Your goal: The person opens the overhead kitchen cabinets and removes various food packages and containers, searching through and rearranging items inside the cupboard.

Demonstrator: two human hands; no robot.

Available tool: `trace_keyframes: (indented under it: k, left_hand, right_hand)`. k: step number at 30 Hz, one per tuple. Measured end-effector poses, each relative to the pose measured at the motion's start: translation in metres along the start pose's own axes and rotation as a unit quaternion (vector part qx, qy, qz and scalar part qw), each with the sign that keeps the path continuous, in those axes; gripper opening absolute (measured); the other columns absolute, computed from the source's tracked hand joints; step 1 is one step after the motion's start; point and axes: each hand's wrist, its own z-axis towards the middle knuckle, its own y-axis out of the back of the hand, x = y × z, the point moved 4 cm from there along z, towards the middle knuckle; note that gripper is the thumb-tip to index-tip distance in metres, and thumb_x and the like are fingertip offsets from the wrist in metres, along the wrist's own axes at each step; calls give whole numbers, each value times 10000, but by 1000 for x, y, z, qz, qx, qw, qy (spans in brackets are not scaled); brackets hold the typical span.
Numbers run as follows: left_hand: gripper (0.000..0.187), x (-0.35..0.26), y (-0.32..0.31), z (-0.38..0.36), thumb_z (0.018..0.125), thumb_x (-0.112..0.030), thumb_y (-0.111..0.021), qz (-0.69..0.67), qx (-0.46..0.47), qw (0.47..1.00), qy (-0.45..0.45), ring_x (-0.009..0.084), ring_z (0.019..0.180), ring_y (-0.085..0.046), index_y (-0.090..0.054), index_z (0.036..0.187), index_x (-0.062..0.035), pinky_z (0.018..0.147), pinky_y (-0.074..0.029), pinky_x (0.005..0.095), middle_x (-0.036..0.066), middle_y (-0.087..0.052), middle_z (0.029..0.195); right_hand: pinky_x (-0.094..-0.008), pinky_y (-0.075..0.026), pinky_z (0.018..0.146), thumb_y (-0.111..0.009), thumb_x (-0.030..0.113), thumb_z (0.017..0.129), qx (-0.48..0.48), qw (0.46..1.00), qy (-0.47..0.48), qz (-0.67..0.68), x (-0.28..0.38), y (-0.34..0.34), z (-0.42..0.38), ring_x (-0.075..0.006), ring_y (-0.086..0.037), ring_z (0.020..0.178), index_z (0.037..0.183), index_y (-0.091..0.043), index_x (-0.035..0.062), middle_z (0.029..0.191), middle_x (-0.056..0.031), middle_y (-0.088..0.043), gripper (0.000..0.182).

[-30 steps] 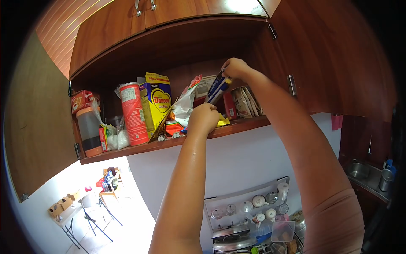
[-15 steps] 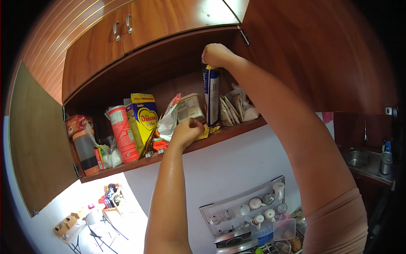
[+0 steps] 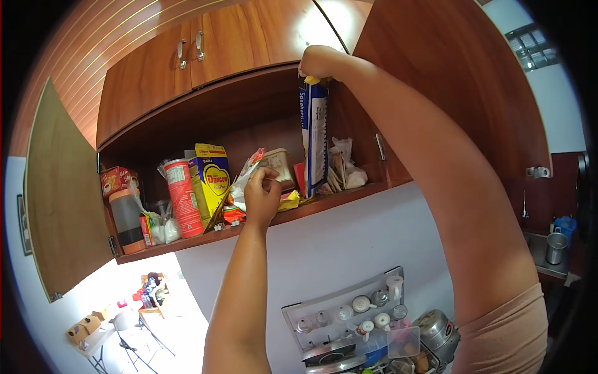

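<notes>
My right hand (image 3: pixel 321 63) is closed round the top of a tall blue spaghetti pack (image 3: pixel 315 134), which stands upright at the shelf's front edge. My left hand (image 3: pixel 263 190) hovers before the shelf with its fingers curled but apart, holding nothing. Behind it are a white plastic bag (image 3: pixel 242 181) and a clear-lidded tub (image 3: pixel 278 167). A yellow packet (image 3: pixel 289 200) lies just right of my left hand. Paper packets and a knotted plastic bag (image 3: pixel 354 174) sit right of the spaghetti pack.
Left on the shelf (image 3: pixel 284 216) stand a yellow Dancow box (image 3: pixel 212 182), a red canister (image 3: pixel 184 198) and a jar with dark contents (image 3: pixel 126 221). Open cabinet doors flank it. Below hangs a cup rack (image 3: pixel 342 311), with a sink (image 3: pixel 541 252) far right.
My right hand has raised the spaghetti pack a little and shifted it toward the shelf front. My left hand has moved left and up, off the yellow packet. The view has turned slightly.
</notes>
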Motion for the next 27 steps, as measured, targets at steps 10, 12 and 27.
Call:
trace_keyframes:
  k: [10, 12, 27]
  left_hand:
    - [534, -93, -5, -3, 833, -367, -514, -432, 171, 876, 127, 204, 1062, -464, -340, 1256, -92, 888, -377, 383, 106, -456, 1181]
    - [610, -107, -10, -29, 826, -422, -513, -448, 207, 857, 145, 219, 1087, -452, -297, 1293, -95, 915, -361, 422, 123, -435, 1207]
    - [417, -90, 2, -316, 750, -99, -661, -557, 120, 637, 519, 142, 824, -568, -426, 1094, -70, 717, -477, 300, 48, -570, 950]
  right_hand:
    - [-304, -436, 588, -598, 133, 727, 152, 922, -126, 332, 25, 65, -53, -173, -551, 707, 889, -604, 19, 830, -57, -588, 198]
    - [-298, -448, 666, -607, 149, 732, 201, 903, -119, 361, 38, 57, -70, -167, -554, 782, 959, -605, 25, 896, -71, -597, 258]
    - [-333, -427, 809, -576, 254, 799, 362, 605, -179, 687, 126, -108, -271, -172, -516, 977, 1182, -473, 71, 1022, -83, -558, 437]
